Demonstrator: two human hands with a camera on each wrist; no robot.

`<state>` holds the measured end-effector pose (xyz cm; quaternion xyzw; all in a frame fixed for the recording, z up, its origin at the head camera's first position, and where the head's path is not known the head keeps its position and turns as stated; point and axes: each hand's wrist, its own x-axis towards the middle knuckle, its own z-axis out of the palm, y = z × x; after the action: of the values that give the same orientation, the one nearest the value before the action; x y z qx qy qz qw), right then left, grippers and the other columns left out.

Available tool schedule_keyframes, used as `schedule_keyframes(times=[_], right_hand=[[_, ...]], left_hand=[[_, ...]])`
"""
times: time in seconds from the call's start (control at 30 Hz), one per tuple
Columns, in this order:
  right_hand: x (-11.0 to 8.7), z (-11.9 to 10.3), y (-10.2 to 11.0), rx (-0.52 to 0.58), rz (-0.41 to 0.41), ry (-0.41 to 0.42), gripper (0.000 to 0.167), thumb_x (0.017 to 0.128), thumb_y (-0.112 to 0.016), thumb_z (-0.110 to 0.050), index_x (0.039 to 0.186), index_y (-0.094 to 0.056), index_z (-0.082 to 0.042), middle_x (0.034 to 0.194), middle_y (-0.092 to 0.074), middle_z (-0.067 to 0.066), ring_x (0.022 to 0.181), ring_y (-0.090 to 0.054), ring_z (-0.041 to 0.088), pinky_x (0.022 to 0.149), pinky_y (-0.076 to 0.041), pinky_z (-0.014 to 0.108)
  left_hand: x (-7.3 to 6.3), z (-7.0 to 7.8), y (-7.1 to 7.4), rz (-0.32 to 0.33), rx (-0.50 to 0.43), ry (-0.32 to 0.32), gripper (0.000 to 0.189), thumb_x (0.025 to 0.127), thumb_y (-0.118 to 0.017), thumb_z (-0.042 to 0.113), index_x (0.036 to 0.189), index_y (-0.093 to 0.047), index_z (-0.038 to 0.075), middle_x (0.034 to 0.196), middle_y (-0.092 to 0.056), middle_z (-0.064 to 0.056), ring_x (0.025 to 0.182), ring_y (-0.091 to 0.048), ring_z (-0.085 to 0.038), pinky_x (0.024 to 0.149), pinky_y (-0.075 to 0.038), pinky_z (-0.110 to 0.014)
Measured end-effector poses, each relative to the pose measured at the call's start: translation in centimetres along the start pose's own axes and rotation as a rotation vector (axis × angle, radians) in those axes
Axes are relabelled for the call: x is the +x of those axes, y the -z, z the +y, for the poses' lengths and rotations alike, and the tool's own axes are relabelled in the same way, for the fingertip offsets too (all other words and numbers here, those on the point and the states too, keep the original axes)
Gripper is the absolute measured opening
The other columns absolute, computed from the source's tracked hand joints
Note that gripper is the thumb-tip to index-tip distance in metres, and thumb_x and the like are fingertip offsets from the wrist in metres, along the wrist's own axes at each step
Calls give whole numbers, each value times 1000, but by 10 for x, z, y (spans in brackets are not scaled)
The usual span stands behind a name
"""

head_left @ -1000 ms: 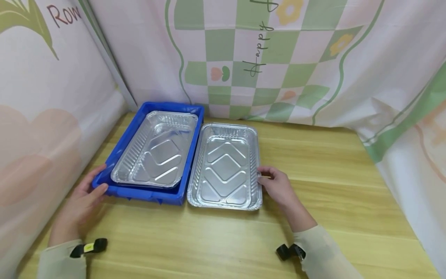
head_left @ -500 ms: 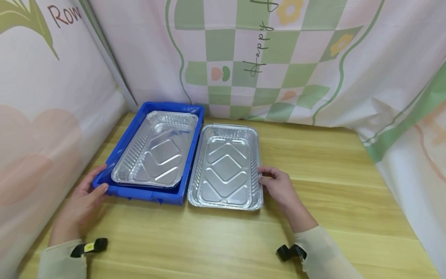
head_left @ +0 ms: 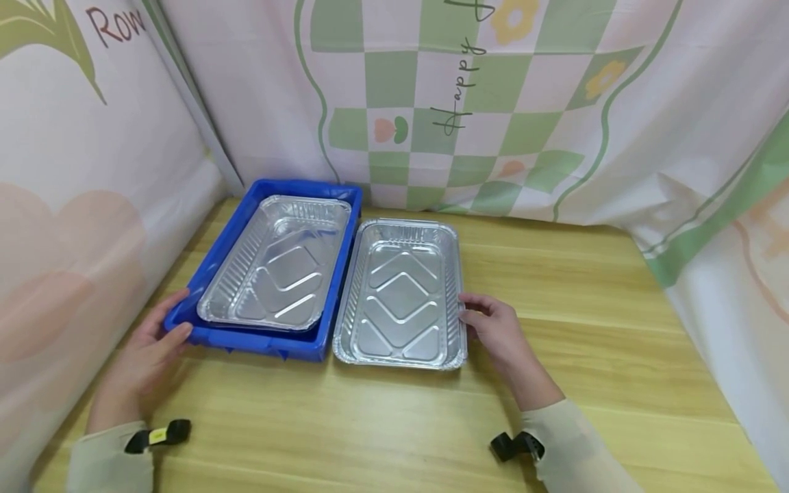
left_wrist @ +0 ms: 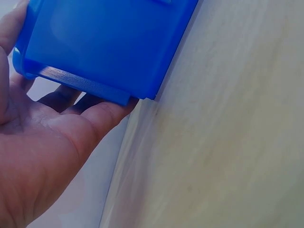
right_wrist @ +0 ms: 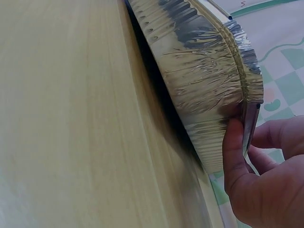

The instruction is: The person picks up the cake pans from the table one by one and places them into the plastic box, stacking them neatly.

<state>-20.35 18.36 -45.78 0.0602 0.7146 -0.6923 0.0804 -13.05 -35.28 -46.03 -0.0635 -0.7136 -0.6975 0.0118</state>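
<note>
At the near left corner of a blue plastic bin, my left hand grips the rim. Its thumb lies on the front and its fingers reach round the left side; in the left wrist view, fingertips touch the corner. Inside the bin lies a shiny foil tray, slightly tilted. A second foil tray sits on the table against the bin's right side. My right hand pinches that tray's right rim between thumb and fingers. In the right wrist view, its crimped wall shows close up.
The wooden table extends to the right and in front of both containers. A printed curtain hangs behind, with more cloth close along the left. Black straps with small devices sit on both wrists.
The foil tray on the table and my right hand have shifted very slightly to the right. My left hand and the blue bin stay practically where they were.
</note>
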Motion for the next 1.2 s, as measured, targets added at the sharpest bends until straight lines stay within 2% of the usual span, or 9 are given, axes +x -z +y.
schedule_keyframes(times=[0.2,0.4,0.73,0.97,1.2], right_hand=[[-1,1,1,21,-6,-1,40,91,-57,5,131,-52,11,115,-57,20,89,-63,18,77,-56,31],[-2,-1,1,28,-3,-5,40,92,-58,5,131,-52,11,116,-57,21,88,-63,18,76,-56,30],[-4,-4,3,21,-4,-2,39,93,-58,3,131,-52,11,114,-57,20,87,-62,18,73,-55,27],[-2,-6,3,32,-4,6,39,92,-58,4,130,-52,12,109,-58,16,84,-62,16,71,-55,27],[-3,-8,5,30,-8,1,41,92,-57,4,132,-52,9,113,-56,18,88,-62,20,75,-56,29]], left_hand=[[0,-1,1,-16,-32,-31,59,102,-45,-3,153,-35,23,126,-45,6,102,-59,-2,83,-50,-16],[1,-2,0,-21,-71,-48,59,101,-45,-4,153,-35,21,128,-45,6,104,-59,-3,84,-50,-17],[0,-2,0,-12,-38,-24,58,102,-46,-1,154,-34,23,128,-40,3,105,-58,-2,85,-50,-17],[0,-3,0,-14,-47,-38,58,102,-46,-1,154,-34,22,131,-36,-2,106,-58,-1,86,-50,-17],[0,-3,1,-4,-12,-24,58,102,-47,0,153,-35,24,130,-37,0,104,-57,0,85,-50,-16]])
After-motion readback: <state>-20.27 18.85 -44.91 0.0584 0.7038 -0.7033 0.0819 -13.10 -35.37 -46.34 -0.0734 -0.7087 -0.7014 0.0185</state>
